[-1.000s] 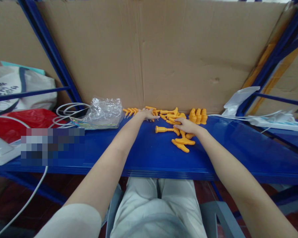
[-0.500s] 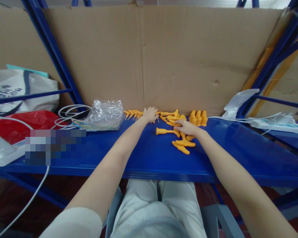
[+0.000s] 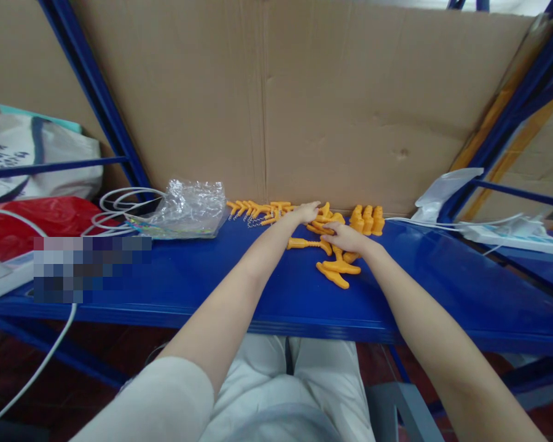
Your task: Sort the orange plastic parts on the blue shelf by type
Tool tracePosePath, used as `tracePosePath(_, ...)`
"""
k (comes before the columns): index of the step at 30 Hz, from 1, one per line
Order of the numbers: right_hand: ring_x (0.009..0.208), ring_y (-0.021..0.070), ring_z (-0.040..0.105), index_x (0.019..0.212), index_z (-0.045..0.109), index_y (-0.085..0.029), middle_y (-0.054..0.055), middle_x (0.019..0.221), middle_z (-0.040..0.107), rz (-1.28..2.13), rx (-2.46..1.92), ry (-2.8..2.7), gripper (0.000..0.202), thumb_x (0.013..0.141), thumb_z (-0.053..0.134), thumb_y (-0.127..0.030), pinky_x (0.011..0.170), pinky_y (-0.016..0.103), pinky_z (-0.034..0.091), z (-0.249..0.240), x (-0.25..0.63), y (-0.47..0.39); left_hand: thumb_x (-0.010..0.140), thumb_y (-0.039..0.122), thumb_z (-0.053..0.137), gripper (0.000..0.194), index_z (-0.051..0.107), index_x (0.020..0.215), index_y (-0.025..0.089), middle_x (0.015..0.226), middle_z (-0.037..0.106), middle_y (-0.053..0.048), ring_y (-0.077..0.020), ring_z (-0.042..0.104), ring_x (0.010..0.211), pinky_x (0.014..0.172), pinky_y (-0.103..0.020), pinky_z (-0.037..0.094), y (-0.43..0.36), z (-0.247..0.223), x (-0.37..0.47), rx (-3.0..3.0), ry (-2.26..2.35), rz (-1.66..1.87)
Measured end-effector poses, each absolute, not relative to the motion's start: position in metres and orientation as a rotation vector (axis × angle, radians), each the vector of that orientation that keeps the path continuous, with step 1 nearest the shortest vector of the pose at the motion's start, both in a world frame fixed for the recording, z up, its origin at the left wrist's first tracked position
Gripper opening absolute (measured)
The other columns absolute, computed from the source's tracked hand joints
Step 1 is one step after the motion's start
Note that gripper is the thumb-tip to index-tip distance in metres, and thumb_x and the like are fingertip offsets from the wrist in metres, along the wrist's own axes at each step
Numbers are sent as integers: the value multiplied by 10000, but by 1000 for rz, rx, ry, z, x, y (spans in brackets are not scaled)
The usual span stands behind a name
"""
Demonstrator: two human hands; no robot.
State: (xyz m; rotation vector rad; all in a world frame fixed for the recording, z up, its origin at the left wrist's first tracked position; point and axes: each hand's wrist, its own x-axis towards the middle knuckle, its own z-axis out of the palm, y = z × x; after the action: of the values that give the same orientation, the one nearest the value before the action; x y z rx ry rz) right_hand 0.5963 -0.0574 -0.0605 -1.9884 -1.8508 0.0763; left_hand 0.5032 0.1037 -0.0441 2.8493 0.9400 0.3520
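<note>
Handles, two curved yellow ones point(image 3: 341, 267) slightly overlapping, lie loose on the blue counter point(image 3: 276, 301), nearest the person and to the right of the ribbed yellow tool point(image 3: 308, 244), which serves as the landmark here. That tool lies crosswise, its wide end pointing left, its curved end close to the right hand point(image 3: 345, 238). The right hand is just right of the tool and reaches into the yellow pile point(image 3: 323, 226); whether its grip is clamped on a piece or only resting there, I cannot tell. The left hand point(image 3: 308, 213) is beyond the tool, over the pile's far side; its fingers hide what they touch, so that grip cannot be judged either.

Farther off, left of the tool, yellow pieces with metal spirals point(image 3: 246, 207) lie side by side in a row, with a looser cluster point(image 3: 274, 215) between them and the left hand. Right of the tool, beyond the right hand, three upright yellow pieces point(image 3: 367, 220) stand in line. I judge the ordering partial: the row and the upright line look settled, while the cluster, pile and nearest handles look unarranged.
</note>
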Motion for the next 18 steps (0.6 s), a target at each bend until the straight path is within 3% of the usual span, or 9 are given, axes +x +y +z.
tracePosePath(4,1322,303,588,1338,672,-153,147,1383,649,74,-1994,-1849,445,897,614,-175,1152,461,437,-59,595,-58,885,165,452,623,480,1508,161,1566,485,-116,-251,461,1441,1184,-352,338,110,-43,515,2816,993,308)
tracePosePath(8,1324,305,586,1342,662,-116,167,1388,642,68,-1983,-1885,445,902,611,-163,1155,453,434,-59,594,-57,750,134,569,484,714,1212,135,1330,676,-164,-326,589,1281,1102,-407,413,113,-40,519,2803,984,318)
tracePosePath(13,1273,308,627,1296,696,-169,144,1331,682,4,-1889,-1916,408,892,633,-189,1097,460,495,-65,600,-53,720,70,577,361,720,1037,168,1054,749,-62,-209,668,1008,922,-296,501,107,-39,516,2746,882,414)
tracePosePath(18,1204,312,664,1245,725,-195,127,1250,728,-10,-1753,-1992,367,893,622,-194,1067,506,502,-67,605,-52,775,116,636,50,638,804,157,771,655,-6,-141,610,765,763,-263,522,100,-38,506,2307,677,682)
